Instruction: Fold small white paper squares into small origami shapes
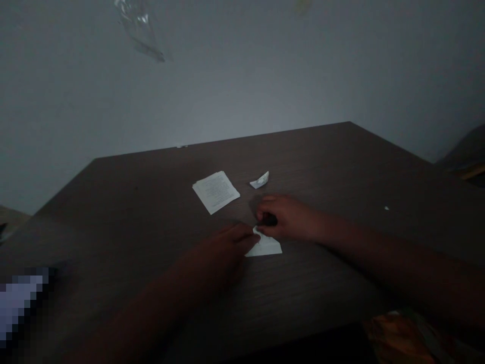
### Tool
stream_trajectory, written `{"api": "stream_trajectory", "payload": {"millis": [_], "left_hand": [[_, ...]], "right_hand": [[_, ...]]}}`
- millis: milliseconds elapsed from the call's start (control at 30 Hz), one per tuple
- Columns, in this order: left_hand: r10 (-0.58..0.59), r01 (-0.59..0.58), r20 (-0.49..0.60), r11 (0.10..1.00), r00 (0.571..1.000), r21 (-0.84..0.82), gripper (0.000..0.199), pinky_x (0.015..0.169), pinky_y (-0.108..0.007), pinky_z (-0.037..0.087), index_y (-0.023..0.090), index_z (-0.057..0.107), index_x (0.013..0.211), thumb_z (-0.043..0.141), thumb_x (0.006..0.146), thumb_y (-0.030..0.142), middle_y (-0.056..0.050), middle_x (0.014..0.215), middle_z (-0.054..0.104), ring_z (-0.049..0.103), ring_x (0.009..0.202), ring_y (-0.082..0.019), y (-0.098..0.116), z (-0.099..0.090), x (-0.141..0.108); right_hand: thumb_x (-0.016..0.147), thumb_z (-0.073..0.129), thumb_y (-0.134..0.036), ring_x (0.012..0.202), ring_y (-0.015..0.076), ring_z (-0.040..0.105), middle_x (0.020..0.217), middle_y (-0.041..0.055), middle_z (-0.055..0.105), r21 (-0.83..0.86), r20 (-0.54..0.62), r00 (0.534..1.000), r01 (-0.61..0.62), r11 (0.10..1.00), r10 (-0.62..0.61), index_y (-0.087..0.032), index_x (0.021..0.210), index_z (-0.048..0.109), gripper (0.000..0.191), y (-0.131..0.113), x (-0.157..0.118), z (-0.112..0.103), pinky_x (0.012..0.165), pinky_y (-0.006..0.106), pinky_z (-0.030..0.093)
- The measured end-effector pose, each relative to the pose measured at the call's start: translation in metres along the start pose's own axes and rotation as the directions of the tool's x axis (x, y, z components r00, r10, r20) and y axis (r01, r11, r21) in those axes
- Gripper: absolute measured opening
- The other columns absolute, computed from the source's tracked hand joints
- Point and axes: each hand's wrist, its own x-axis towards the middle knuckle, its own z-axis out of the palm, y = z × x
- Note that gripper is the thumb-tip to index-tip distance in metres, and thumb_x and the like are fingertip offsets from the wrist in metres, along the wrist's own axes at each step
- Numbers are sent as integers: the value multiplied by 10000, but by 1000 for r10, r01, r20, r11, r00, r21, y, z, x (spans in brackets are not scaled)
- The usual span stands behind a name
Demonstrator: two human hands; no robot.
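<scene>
A partly folded piece of white paper [268, 246] lies on the dark table in front of me. My left hand [235, 243] presses on its left side, fingers together over the edge. At the paper's top corner, my right hand [282, 217] is curled, with thumb and finger pinching the paper there. Beyond the hands lies a stack of square printed paper sheets [216, 192]. To the right of that stack sits a small folded paper boat [259, 180]. The fingertips of both hands partly hide the folds.
The dark wooden table [322, 162] reaches back to a pale wall [242, 76]. A pixelated bright object [18, 303] is at the left front. A tiny white scrap [386, 208] lies at the right. Clear plastic [140, 28] hangs on the wall.
</scene>
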Motion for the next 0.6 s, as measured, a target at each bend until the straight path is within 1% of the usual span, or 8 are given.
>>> {"api": "stream_trajectory", "payload": {"millis": [67, 167, 300, 367, 467, 500, 567, 600], "left_hand": [[2, -2, 16, 1000, 1000, 7, 584, 1287, -482, 660, 183, 773, 1655, 699, 1087, 68, -164, 1638, 802, 791, 1487, -354, -1, 1, 0], [2, -2, 7, 1000, 1000, 16, 573, 1264, -506, 676, 204, 785, 1655, 693, 1099, 99, -164, 1617, 804, 795, 1457, -363, -4, 5, -1], [18, -18, 0, 999, 1000, 48, 548, 1244, -515, 693, 247, 781, 1679, 660, 1158, 127, -163, 1665, 773, 774, 1489, -360, -5, 9, -4], [17, -17, -1, 998, 1000, 56, 559, 1262, -520, 690, 272, 786, 1679, 677, 1152, 120, -152, 1715, 753, 763, 1525, -355, -5, 9, -5], [14, -15, 13, 999, 1000, 47, 579, 1279, -557, 690, 267, 803, 1673, 741, 1114, 131, -165, 1721, 757, 758, 1552, -381, -3, 6, -4], [14, -14, 17, 999, 1000, 40, 555, 1275, -575, 694, 253, 821, 1651, 756, 1110, 147, -176, 1693, 771, 765, 1541, -395, -2, 3, -3], [11, -12, 35, 1000, 999, 14, 485, 1288, -580, 687, 232, 856, 1596, 741, 1134, 145, -174, 1646, 799, 781, 1522, -388, 3, -3, 0], [-9, 9, 24, 1000, 1000, 3, 456, 1319, -579, 665, 231, 874, 1563, 748, 1134, 138, -166, 1664, 794, 766, 1550, -385, 6, -7, 1]], "right_hand": [[1024, 984, -267, 1058, 259, 737, 1145, 62, 799, 16, 27, 999, 20, 1000, -20, -214, 1072, 821, 178, 2, -2, -4, 938, 375, 501], [998, 1033, -277, 1113, 282, 760, 1183, 71, 808, 22, 83, 996, 25, 999, -27, -215, 1100, 839, 228, 2, -4, -13, 981, 392, 530], [952, 1101, -326, 1096, 290, 761, 1180, 72, 816, -14, 150, 989, 16, 1000, -13, -217, 1106, 839, 322, 0, -5, -23, 935, 383, 539], [932, 1122, -351, 1084, 290, 757, 1169, 73, 815, -38, 177, 984, 13, 999, -6, -210, 1101, 829, 366, 0, -6, -26, 918, 379, 535], [911, 1136, -393, 1064, 290, 754, 1153, 75, 815, -73, 189, 982, 22, 997, -8, -203, 1090, 817, 413, 1, -7, -29, 897, 377, 531], [911, 1135, -406, 1056, 288, 754, 1145, 75, 815, -82, 183, 983, 32, 996, -16, -204, 1086, 813, 418, 1, -8, -30, 891, 377, 532], [909, 1132, -415, 1041, 283, 754, 1133, 72, 819, -95, 172, 985, 52, 994, -35, -211, 1078, 808, 419, 3, -9, -30, 883, 377, 539], [910, 1132, -410, 1040, 281, 755, 1138, 72, 822, -97, 171, 984, 57, 994, -40, -215, 1079, 807, 415, 4, -10, -30, 885, 379, 544]]}}
